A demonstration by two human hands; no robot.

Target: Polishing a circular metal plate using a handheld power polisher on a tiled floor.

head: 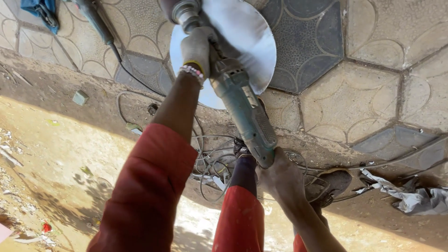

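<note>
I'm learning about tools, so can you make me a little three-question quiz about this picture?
1. True or false: the left hand wears a glove.
2. What does the right hand grip? A) the rear end of the green angle grinder B) the crumpled cloth C) the blue rag
3. What shape is the shiny metal sheet under the grinder?

Key
1. True: a grey glove, with a beaded bracelet at the wrist.
2. A
3. Round, a disc lying on the patterned paving.
</note>
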